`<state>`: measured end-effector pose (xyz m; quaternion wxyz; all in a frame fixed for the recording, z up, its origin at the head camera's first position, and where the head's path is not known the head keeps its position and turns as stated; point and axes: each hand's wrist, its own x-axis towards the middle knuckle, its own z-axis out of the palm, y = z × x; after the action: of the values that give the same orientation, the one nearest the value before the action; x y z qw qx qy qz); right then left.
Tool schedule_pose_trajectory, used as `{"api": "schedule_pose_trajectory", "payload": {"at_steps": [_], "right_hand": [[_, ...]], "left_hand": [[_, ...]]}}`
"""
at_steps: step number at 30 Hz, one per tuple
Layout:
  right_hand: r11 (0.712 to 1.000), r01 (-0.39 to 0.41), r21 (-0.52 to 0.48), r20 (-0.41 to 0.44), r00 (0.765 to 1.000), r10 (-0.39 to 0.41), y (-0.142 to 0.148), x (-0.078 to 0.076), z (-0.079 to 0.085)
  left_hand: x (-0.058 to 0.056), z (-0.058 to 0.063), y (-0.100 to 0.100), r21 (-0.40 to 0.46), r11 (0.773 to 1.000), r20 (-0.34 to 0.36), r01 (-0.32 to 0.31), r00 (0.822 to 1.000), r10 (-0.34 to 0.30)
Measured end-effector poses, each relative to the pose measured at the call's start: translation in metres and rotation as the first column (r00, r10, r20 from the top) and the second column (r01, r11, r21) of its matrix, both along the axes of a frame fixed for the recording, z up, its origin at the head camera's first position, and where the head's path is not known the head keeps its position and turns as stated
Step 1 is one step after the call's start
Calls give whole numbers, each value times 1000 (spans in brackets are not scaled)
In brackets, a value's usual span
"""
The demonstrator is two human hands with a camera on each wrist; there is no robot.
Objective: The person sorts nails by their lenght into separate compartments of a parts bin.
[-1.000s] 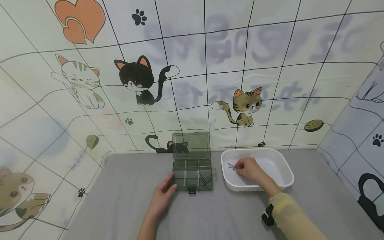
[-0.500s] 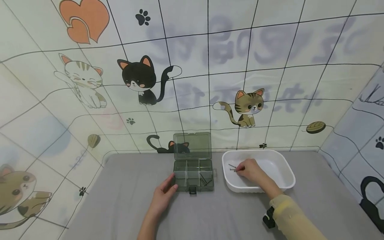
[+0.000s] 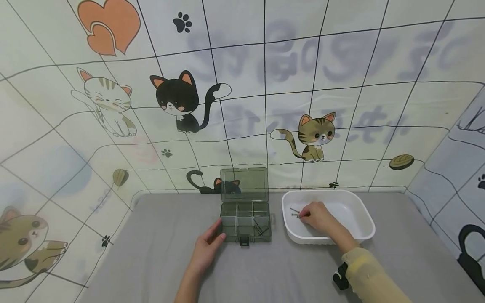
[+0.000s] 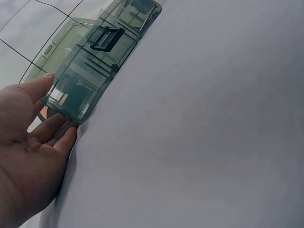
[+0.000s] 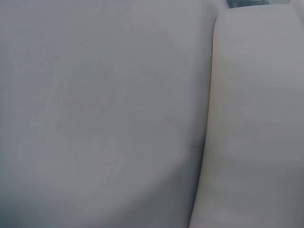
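Note:
A green-tinted clear compartment box [image 3: 244, 219] stands with its lid [image 3: 244, 185] raised against the backdrop. Several thin dark screws [image 3: 259, 228] lie in its front right compartment. My left hand [image 3: 204, 248] rests against the box's left end, fingers at the side and thumb by the front corner; the left wrist view shows the hand touching the box [image 4: 80, 80] near its dark latch [image 4: 107, 39]. Inside the white tray [image 3: 352, 210], my right hand [image 3: 318, 216] pinches at a thin metal screw [image 3: 294, 215]. Another screw [image 3: 294, 209] lies beside it. The fingertips partly hide both.
Grey cloth [image 3: 261, 273] covers the table. A patterned cloth backdrop [image 3: 242, 105] with cartoon cats rises behind and at both sides. A black wrist device [image 3: 340, 276] hangs by the right sleeve [image 3: 371, 273]. A pale surface [image 5: 256, 114] fills the right wrist view's right side.
The head view has shifted slightly, so everything sits a little further right. Both hands keep nearly the same places; the right fingertips stay at the screws.

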<state>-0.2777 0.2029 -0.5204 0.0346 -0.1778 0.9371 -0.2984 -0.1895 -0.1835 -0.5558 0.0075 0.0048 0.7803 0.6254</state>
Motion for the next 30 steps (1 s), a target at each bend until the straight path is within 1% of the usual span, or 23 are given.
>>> {"api": "schedule_pose_trajectory", "payload": {"at_steps": [5,8,12,18,20,23,30], "right_hand": [[1000,8,-1,4,1000,-8,-1,0,1],[1000,10,-1,29,1000,-10,-2,0,1],[1000,-4,-1,38,999,4,-1,0,0],[999,-24,-40,-4,1000,24,2,4,7],[998,-25,-54,-26,999,24,2,6,10],[998,-18,-67,-35,999,16,3,7,13],[993,16,-118,13,1000,-15,0,10,17]], "left_hand": [[-1,0,-1,8,1000,-4,-1,1000,2],[-2,0,-1,18,1000,-11,-2,1000,2],[-1,0,0,21,1000,-16,-1,1000,1],[-1,1,0,30,1000,-6,2,1000,-2],[-1,1,1,31,1000,-7,3,1000,-3],[0,1,1,31,1000,-3,3,1000,-3],[0,1,1,34,999,-4,-4,1000,4]]}}
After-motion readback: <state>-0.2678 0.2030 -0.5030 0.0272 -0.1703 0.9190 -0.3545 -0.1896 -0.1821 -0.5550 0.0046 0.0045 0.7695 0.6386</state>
